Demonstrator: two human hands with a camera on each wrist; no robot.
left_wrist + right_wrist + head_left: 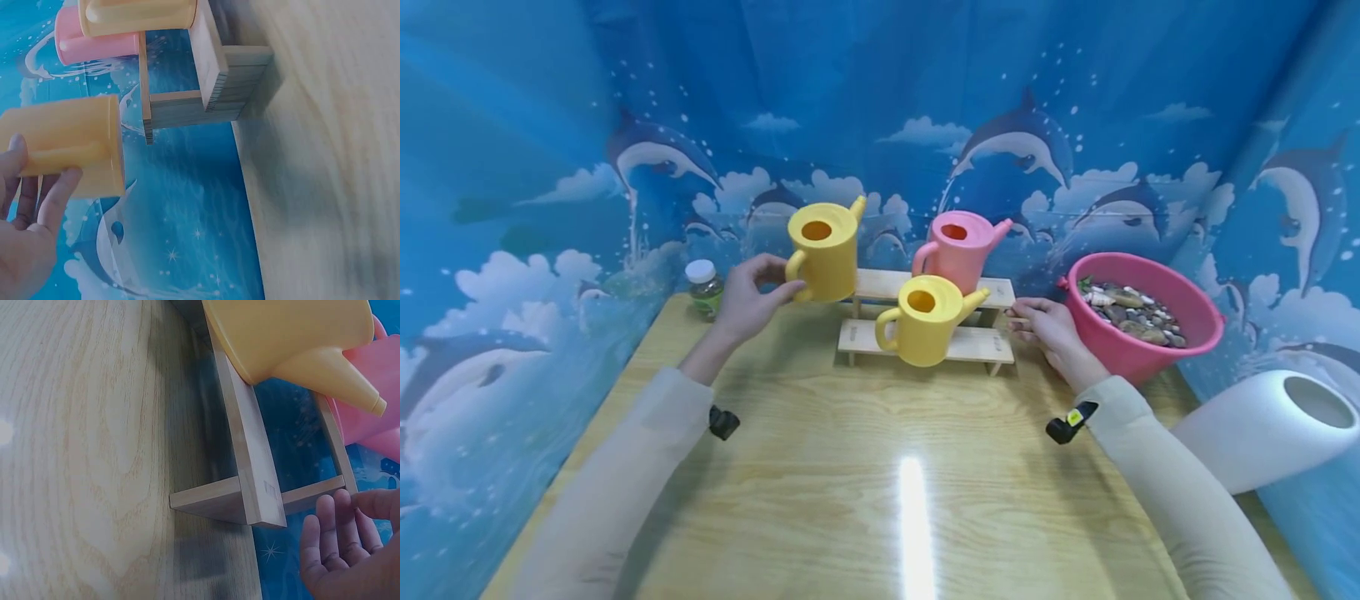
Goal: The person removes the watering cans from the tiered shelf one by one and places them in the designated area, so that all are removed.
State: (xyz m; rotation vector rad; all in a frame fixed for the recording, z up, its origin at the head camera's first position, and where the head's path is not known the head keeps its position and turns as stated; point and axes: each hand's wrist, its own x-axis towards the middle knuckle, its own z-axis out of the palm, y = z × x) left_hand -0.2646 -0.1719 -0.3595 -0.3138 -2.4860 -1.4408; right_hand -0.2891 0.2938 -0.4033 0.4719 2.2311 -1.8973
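My left hand point(752, 297) holds a yellow watering can point(832, 258) by its handle, thumb and fingers round it. That can hangs in the air left of a two-step wooden stand point(857, 335). A second yellow watering can point(927, 329) is on the stand's lower step, its spout to the right. Behind it, a pink watering can point(962, 257) sits on the upper step. At the stand's right end, my right hand point(1051, 327) has its thumb and fingertips at the end of the upper board point(334, 440), pinching it; the other fingers are bent below.
A pink bucket point(1112, 354) of stones and shells stands right of the stand. Nearer, a white vase point(1247, 442) leans beside the right forearm. A small white-lidded jar point(703, 292) is at the back left. Dolphin-printed curtains point(880, 108) enclose the wooden table point(820, 467).
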